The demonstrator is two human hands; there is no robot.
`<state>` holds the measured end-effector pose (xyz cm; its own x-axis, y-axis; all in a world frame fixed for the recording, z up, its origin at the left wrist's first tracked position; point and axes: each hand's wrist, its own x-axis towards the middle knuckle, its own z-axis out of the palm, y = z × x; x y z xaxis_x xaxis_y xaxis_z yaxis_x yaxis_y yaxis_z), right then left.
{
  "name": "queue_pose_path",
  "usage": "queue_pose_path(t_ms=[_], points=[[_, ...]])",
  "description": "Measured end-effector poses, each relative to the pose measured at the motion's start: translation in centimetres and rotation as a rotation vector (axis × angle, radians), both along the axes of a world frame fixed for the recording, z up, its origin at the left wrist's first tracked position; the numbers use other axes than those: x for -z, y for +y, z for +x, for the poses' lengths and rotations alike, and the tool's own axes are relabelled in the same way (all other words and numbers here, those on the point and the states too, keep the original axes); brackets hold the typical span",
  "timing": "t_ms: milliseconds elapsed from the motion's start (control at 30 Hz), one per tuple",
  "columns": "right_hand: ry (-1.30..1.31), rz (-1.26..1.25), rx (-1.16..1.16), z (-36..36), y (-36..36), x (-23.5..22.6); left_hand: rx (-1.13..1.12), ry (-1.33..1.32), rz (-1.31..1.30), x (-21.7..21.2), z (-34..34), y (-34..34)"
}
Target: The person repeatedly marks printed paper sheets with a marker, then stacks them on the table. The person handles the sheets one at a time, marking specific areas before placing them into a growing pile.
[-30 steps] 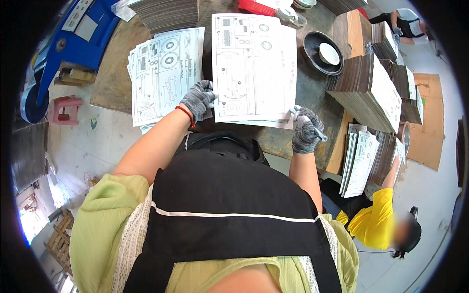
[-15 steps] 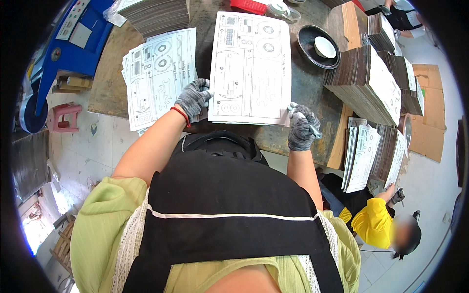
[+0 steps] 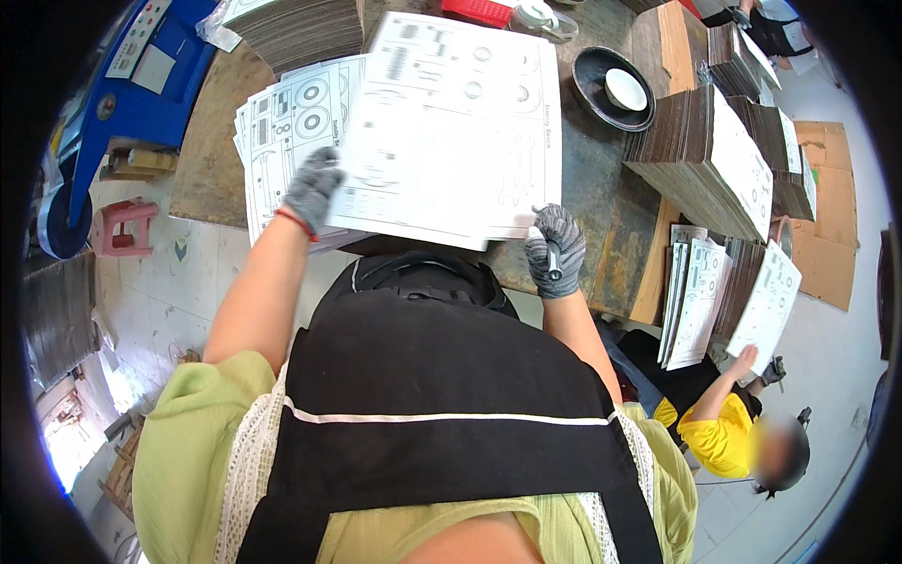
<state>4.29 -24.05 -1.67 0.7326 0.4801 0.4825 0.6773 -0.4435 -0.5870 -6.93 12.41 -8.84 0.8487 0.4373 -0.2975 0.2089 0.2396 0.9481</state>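
Observation:
A large white printed sheet with line drawings lies over the near edge of a worn workbench. My left hand, in a grey knit glove, grips the sheet's left edge. Under that hand a stack of similar printed sheets fans out to the left. My right hand, also gloved, is closed around a small pen-like tool at the sheet's lower right corner, touching the paper.
A dark round dish with a white bowl sits at the back right. Stacks of brown card and printed sheets stand to the right. A seated person in yellow lifts a sheet. A blue machine and a red stool are left.
The top sheet has been drawn toward me over the bench edge, and both hands have come nearer with it. The right hand keeps its small tool.

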Motion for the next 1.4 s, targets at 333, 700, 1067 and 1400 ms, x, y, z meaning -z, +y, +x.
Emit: queue_pose_path(t_ms=[333, 700, 1067, 1400], points=[[0.267, 0.129, 0.017, 0.5, -1.3, -0.3, 0.022, 0.686, 0.897, -1.6, -5.4, 8.5], [0.776, 0.867, -0.149, 8.0, 9.5, -0.7, 0.615, 0.128, 1.507, -6.9, 19.2, -9.3], [0.552, 0.570, 0.036, 9.8, 12.1, 3.7, 0.642, 0.195, 1.410, -5.4, 19.8, -9.9], [0.380, 0.107, -0.177, -0.8, 7.3, -0.6, 0.547, 0.201, 1.581, -3.7, 19.8, -10.3]])
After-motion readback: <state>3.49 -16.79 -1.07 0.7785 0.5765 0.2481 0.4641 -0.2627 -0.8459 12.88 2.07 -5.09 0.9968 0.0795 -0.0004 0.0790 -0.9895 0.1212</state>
